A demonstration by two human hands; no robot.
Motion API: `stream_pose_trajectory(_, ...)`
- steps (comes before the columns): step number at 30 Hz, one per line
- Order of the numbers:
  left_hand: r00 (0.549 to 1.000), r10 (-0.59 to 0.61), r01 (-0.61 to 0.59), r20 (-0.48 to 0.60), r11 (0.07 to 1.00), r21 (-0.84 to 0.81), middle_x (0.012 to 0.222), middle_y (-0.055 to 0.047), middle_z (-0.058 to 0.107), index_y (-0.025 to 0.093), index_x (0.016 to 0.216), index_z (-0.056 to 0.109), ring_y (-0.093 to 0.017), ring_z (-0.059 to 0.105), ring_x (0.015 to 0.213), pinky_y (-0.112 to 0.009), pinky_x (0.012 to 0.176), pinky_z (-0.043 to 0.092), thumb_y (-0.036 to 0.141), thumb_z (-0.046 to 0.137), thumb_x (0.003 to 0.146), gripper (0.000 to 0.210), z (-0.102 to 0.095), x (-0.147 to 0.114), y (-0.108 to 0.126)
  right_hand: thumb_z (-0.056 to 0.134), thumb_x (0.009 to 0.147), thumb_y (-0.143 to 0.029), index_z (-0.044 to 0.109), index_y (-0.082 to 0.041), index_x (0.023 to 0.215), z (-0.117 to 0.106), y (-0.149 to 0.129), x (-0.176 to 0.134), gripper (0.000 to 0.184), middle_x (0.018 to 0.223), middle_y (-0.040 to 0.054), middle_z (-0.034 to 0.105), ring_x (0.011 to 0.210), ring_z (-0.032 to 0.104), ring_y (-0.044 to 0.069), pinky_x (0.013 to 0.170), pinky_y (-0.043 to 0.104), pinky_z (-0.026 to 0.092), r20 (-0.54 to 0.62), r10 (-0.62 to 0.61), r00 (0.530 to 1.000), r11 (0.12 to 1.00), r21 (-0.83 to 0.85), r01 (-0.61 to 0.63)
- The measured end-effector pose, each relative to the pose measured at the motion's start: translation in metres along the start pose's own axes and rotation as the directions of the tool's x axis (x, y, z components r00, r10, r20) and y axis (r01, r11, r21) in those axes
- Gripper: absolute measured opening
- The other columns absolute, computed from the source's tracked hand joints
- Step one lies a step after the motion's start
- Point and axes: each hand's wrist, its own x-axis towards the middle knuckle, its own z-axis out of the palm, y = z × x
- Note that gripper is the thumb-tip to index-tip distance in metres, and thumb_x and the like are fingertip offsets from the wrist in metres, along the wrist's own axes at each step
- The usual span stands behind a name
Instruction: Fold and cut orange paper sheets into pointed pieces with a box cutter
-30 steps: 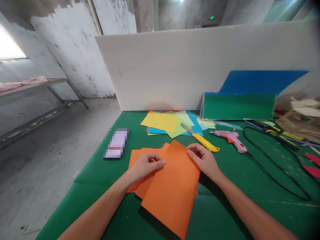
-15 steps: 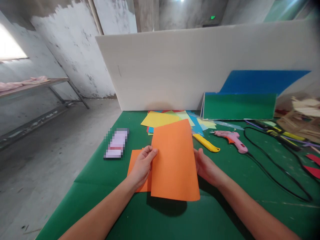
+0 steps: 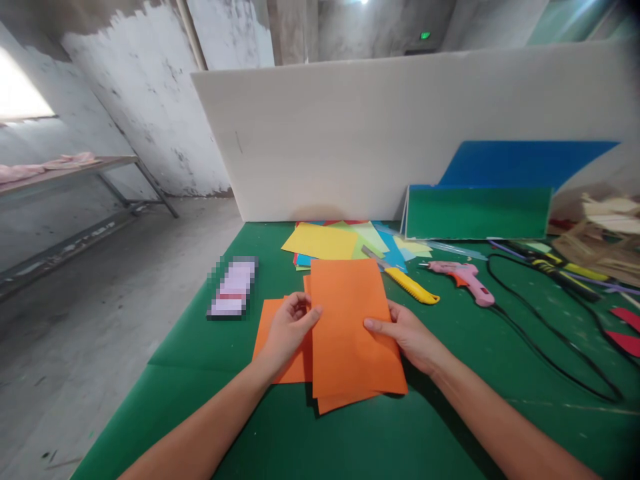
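Observation:
Orange paper sheets [image 3: 347, 293] are held over the table, with a second sheet showing askew beneath the top one. My left hand [image 3: 293, 327] grips their left edge, thumb on top and fingers curled behind. On the right edge, my right hand [image 3: 410, 333] pinches the sheets with its thumb lying flat on the front. Another orange sheet [image 3: 267, 323] rests on the table, partly covered by my left hand and the held paper. Just beyond the held sheets lies a yellow utility knife [image 3: 413, 287], its blade out.
A pile of coloured paper [image 3: 320, 240] lies at the back. To the right are a pink glue gun [image 3: 465, 277] with a black cord and yellow-black pliers [image 3: 555, 270]. A blurred-out phone-like object [image 3: 233, 290] sits left. A white board [image 3: 325, 133] stands behind, with a green panel [image 3: 477, 212].
The held orange paper has tipped lower and shifted slightly right, and a second sheet now shows under it. My right thumb has come onto the front. The knife blade is uncovered.

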Motion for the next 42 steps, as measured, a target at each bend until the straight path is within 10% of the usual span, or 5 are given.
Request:
stream_pose_trajectory(6,0.995,-0.097,0.096,-0.007,0.988,-0.125,0.091,-0.002,0.065,0.022,0.134,0.033,-0.019,0.065,0.088,-0.03,0.078,0.05,0.036,0.078,0.072,0.078,0.001,0.001,-0.001,0.085,0.064,-0.026,0.059,-0.026,0.119,0.006,0.0,-0.003,0.061,0.125,0.0065,0.066,0.107,0.066,0.029,0.085,0.039,0.057,-0.046,-0.062,0.997,0.998,0.01,0.062)
stream_pose_trajectory(18,0.978,-0.1,0.147,0.183,0.953,-0.266,0.112,-0.013,0.069,0.018,0.137,0.034,-0.027,0.067,0.102,-0.041,0.089,0.052,0.023,0.082,0.07,0.082,-0.006,0.001,-0.001,0.075,0.077,-0.042,0.073,-0.017,0.098,-0.005,-0.002,0.001,0.033,0.101,0.0102,0.075,0.087,0.072,0.024,0.077,0.031,0.057,-0.097,0.004,0.995,1.0,0.012,-0.003)
stream_pose_trajectory(27,0.962,-0.181,0.216,0.206,0.963,-0.161,0.106,-0.011,0.07,0.017,0.101,0.062,-0.025,0.069,0.094,-0.031,0.076,0.055,0.046,0.073,0.078,0.038,0.005,-0.008,0.004,0.081,0.07,-0.038,0.072,-0.014,0.096,-0.003,0.0,0.002,0.037,0.103,0.0131,0.074,0.093,0.07,0.029,0.08,0.037,0.056,-0.078,0.004,0.997,0.999,-0.043,-0.008)
stream_pose_trajectory(42,0.92,-0.324,0.348,0.221,0.934,-0.081,0.076,-0.006,0.072,0.014,0.073,0.067,-0.02,0.068,0.071,-0.03,0.067,0.054,0.041,0.084,0.063,0.033,0.001,-0.007,0.003,0.076,0.073,-0.047,0.075,-0.015,0.094,-0.006,-0.002,0.006,0.038,0.093,0.0109,0.076,0.084,0.072,0.028,0.074,0.035,0.057,-0.163,-0.009,0.987,1.0,0.014,0.011)
